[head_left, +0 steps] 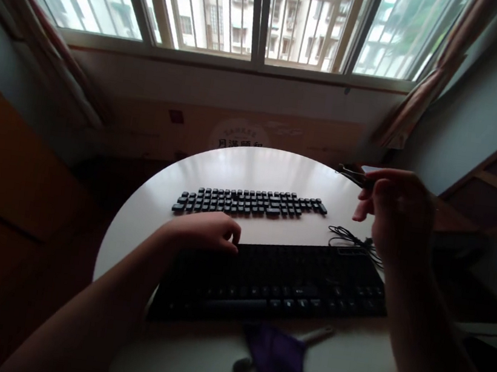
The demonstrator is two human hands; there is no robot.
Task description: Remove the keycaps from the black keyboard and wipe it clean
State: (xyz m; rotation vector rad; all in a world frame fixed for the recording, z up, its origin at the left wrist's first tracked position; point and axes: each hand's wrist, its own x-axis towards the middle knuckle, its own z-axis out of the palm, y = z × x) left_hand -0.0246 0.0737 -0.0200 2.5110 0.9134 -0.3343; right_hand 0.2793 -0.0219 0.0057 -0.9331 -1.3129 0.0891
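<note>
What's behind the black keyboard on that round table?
Rows of black keycaps lie behind the keyboard, with a coiled cable near its right end. The left hand covers part of that area; anything beneath it cannot be seen.

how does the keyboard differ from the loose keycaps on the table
The keyboard is one long, broad piece, while the loose keycaps are many small separate ones set out in rows. The keyboard lies nearer the person; the loose keycaps sit farther off, toward the window. Both are dark and rest on the same white table.
</note>
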